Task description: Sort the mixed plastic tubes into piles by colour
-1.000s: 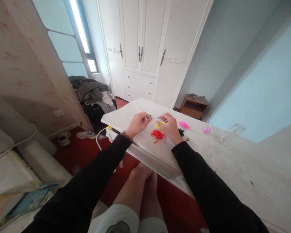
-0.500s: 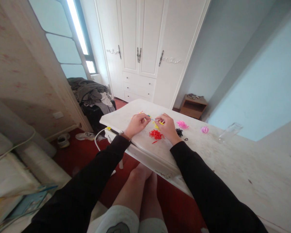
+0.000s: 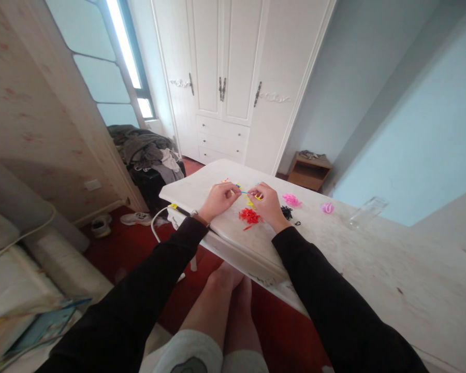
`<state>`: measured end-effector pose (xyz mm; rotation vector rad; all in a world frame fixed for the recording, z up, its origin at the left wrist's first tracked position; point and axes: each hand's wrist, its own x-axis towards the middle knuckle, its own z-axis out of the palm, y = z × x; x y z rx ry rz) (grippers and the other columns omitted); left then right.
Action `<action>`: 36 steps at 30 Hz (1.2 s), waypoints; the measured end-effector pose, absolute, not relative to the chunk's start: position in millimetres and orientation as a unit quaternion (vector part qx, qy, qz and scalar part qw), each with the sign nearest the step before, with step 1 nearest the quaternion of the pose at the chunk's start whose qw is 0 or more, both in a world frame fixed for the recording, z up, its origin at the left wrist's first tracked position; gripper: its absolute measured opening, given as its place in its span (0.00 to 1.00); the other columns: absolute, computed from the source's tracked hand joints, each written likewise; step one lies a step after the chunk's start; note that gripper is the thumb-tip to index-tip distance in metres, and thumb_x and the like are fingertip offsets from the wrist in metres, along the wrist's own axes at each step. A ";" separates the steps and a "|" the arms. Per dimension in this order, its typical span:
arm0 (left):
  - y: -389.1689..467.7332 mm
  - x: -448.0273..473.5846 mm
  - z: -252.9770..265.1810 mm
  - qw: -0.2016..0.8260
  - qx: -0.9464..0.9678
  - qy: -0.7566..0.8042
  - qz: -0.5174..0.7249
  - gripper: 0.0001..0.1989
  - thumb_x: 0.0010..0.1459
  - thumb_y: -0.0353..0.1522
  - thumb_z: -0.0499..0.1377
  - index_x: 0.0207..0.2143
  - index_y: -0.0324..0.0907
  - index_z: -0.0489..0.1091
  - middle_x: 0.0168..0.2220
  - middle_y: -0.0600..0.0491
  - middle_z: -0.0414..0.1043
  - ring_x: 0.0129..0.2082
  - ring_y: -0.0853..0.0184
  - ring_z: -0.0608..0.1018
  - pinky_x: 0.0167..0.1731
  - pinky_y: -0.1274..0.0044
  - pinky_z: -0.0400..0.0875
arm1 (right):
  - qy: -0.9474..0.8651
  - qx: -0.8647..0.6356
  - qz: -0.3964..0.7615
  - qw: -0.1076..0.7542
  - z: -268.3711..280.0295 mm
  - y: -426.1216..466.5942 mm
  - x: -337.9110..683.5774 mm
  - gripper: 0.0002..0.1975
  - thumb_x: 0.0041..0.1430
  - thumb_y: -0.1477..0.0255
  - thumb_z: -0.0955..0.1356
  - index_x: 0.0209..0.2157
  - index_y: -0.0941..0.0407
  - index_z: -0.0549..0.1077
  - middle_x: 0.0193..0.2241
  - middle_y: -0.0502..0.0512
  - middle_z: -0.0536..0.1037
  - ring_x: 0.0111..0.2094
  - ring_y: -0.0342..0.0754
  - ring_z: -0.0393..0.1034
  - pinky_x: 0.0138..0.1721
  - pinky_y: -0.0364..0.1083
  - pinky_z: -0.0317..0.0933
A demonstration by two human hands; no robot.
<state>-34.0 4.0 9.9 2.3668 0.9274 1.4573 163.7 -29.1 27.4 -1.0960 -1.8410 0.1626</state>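
Between my two hands runs a thin blue band [image 3: 244,192], drawn out in a short line above the table. My left hand [image 3: 220,200] pinches its left end, and my right hand [image 3: 267,203] pinches the other end. Below them on the tabletop lies a pile of small red bands [image 3: 250,216]. Some yellow bands [image 3: 251,202] show partly behind my right fingers. Black bands [image 3: 286,212] lie just right of my right hand, and a pink heap [image 3: 291,200] is a little farther off. A few multicoloured pieces [image 3: 237,185] are partly hidden behind my left fingers.
The white table [image 3: 334,248] stretches to the right, bearing a pink-purple ring-like bundle [image 3: 328,207] and a clear glass [image 3: 368,212] lying tilted. A white cable [image 3: 154,224] hangs at the table's left edge. Beyond stand a white wardrobe [image 3: 241,62] and a small wooden stand [image 3: 309,173].
The band between my fingertips shows more clearly blue and looks slightly more drawn out. Both hands stay nearly in place.
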 end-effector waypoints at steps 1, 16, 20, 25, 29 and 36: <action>4.1 -34.2 9.8 0.106 0.804 0.315 0.494 0.06 0.61 0.32 0.62 0.31 0.40 0.76 0.28 0.54 0.77 0.22 0.72 0.70 0.31 0.78 0.66 | -0.754 -0.447 0.066 0.477 27.1 -29.0 163.7 0.03 0.57 0.76 0.70 0.30 0.56 0.77 0.29 0.50 0.74 0.30 0.45 0.67 0.36 0.46 0.62; 2.3 -34.4 11.5 0.117 0.806 0.325 0.481 0.06 0.62 0.33 0.62 0.33 0.40 0.78 0.29 0.52 0.78 0.24 0.71 0.73 0.31 0.77 0.67 | -0.757 -0.444 0.064 0.475 26.3 -27.6 164.1 0.04 0.58 0.76 0.69 0.29 0.55 0.76 0.29 0.50 0.74 0.29 0.45 0.66 0.36 0.46 0.61; 3.6 -34.5 10.6 0.120 0.806 0.325 0.480 0.07 0.62 0.33 0.62 0.33 0.40 0.78 0.28 0.53 0.77 0.23 0.71 0.73 0.31 0.78 0.67 | -0.759 -0.443 0.061 0.473 26.2 -27.3 164.3 0.05 0.59 0.75 0.69 0.29 0.56 0.76 0.29 0.51 0.74 0.29 0.45 0.66 0.37 0.46 0.61; 4.0 -34.4 10.5 0.124 0.806 0.327 0.477 0.08 0.63 0.35 0.61 0.33 0.40 0.77 0.27 0.52 0.77 0.23 0.71 0.73 0.30 0.78 0.67 | -0.757 -0.450 0.063 0.469 26.5 -27.7 163.8 0.05 0.60 0.75 0.69 0.29 0.55 0.75 0.30 0.51 0.74 0.30 0.45 0.66 0.37 0.46 0.61; 3.4 -34.6 10.9 0.121 0.806 0.327 0.478 0.08 0.62 0.35 0.61 0.33 0.40 0.77 0.28 0.52 0.77 0.23 0.71 0.72 0.30 0.78 0.67 | -0.758 -0.451 0.065 0.467 26.2 -27.6 164.2 0.05 0.60 0.74 0.68 0.30 0.55 0.75 0.30 0.51 0.74 0.30 0.45 0.66 0.37 0.46 0.61; 3.3 -34.9 11.3 0.114 0.809 0.325 0.477 0.09 0.62 0.34 0.61 0.31 0.40 0.77 0.30 0.52 0.78 0.23 0.72 0.71 0.30 0.78 0.67 | -0.761 -0.446 0.068 0.466 27.5 -29.1 164.3 0.06 0.60 0.74 0.68 0.29 0.55 0.75 0.30 0.51 0.74 0.30 0.46 0.67 0.38 0.47 0.61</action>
